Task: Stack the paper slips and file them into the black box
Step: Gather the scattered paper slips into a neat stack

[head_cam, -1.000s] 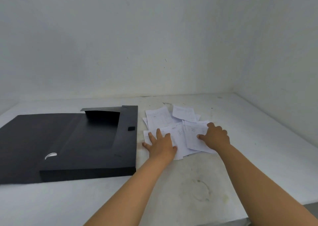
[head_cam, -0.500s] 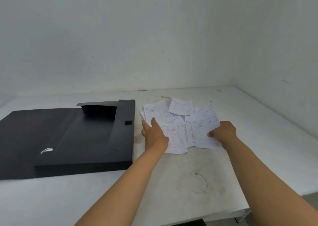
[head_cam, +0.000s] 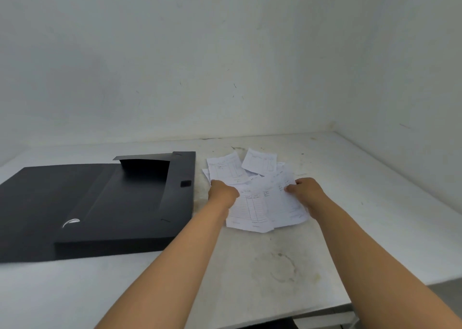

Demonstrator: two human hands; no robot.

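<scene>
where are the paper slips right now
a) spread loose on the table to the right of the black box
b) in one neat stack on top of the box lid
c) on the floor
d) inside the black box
a: the paper slips lie fanned out and overlapping on the table, right of the open black box, with the left hand and right hand at their sides.

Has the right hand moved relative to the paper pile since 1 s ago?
Yes. The right hand has slid rightward from the middle of the paper slips to their right edge, farther from the black box.
</scene>
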